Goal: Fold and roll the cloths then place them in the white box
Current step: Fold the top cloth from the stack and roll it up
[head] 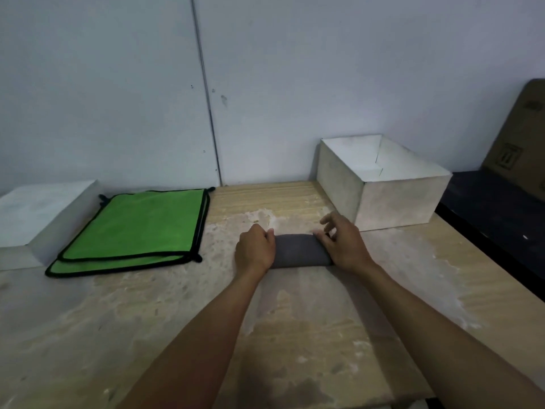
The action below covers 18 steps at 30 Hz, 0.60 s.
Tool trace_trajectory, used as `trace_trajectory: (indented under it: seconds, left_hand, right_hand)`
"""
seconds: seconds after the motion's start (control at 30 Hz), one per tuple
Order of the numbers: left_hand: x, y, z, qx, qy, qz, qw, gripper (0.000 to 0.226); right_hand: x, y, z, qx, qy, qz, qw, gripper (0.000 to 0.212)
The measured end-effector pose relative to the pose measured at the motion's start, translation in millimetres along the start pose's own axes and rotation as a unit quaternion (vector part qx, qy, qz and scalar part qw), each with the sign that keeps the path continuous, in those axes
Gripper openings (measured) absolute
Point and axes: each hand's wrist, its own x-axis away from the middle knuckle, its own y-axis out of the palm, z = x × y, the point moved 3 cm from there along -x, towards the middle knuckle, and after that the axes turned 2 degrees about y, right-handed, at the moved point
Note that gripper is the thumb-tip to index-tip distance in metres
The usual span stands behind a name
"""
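Note:
A dark grey cloth [299,251] lies rolled into a short cylinder on the wooden table [295,335], in the middle. My left hand [254,251] grips its left end with curled fingers. My right hand [342,243] rests on its right end, fingers partly lifted and spread. A stack of green cloths [132,228] with black edging lies flat at the left. The white box [395,199] stands open at the back right, just beyond my right hand; no cloth shows inside it.
A closed white block [38,214] sits at the far left beside the green cloths. A brown cardboard box [522,143] leans at the right edge on a dark surface [495,208]. A pale wall backs the table.

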Motion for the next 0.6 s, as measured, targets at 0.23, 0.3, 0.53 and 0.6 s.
trace_trajectory:
  seconds: [0.23,0.3,0.53,0.6]
  left_hand:
    - [-16.0,3.2,-4.4,0.004,-0.063,0.010,0.998,0.036]
    - [-14.5,1.8,-6.2,0.055,-0.009,0.027,0.998,0.026]
    - [-2.1,-8.3,-27.4,0.095,0.276,-0.180,0.939,0.071]
    - [-9.6,-9.1,-27.7,0.068,0.301,-0.150,0.939,0.068]
  right_hand:
    - [11.4,11.1,1.2,0.105,-0.178,-0.204,0.957,0.083]
    - [9.5,14.8,7.9,0.060,-0.179,-0.178,0.966,0.070]
    - [-3.2,15.1,5.5,-0.008,-0.172,-0.158,0.972,0.048]
    - [-9.7,13.8,2.1,-0.005,-0.167,-0.170,0.971,0.045]
